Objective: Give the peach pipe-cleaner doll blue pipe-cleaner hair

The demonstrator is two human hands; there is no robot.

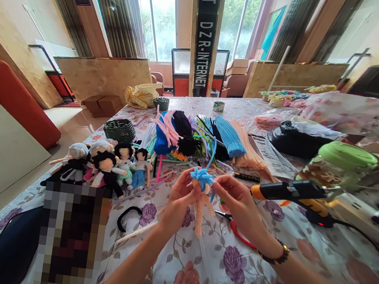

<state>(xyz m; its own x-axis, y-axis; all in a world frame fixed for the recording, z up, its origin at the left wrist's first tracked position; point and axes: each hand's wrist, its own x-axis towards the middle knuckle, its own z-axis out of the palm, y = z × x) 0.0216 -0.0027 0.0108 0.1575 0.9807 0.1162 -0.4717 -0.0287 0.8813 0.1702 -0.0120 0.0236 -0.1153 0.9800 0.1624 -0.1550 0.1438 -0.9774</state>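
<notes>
A small pipe-cleaner doll [202, 198] with blue hair and a peach body is held up between both hands above the flowered tablecloth [215, 266]. My left hand [179, 201] is closed round the doll's head and upper body from the left. My right hand [237, 199] pinches a blue pipe cleaner [212, 156] at the doll's head from the right. A bracelet sits on my right wrist.
Several finished dolls [102, 165] lie at the left. Bundles of coloured pipe cleaners [204, 137] fill the table's middle, a woven green basket [120, 129] beside them. A glue gun [294, 195] rests at right, a green-lidded jar [340, 164] behind it. Red-handled pliers [237, 230] lie under my right hand.
</notes>
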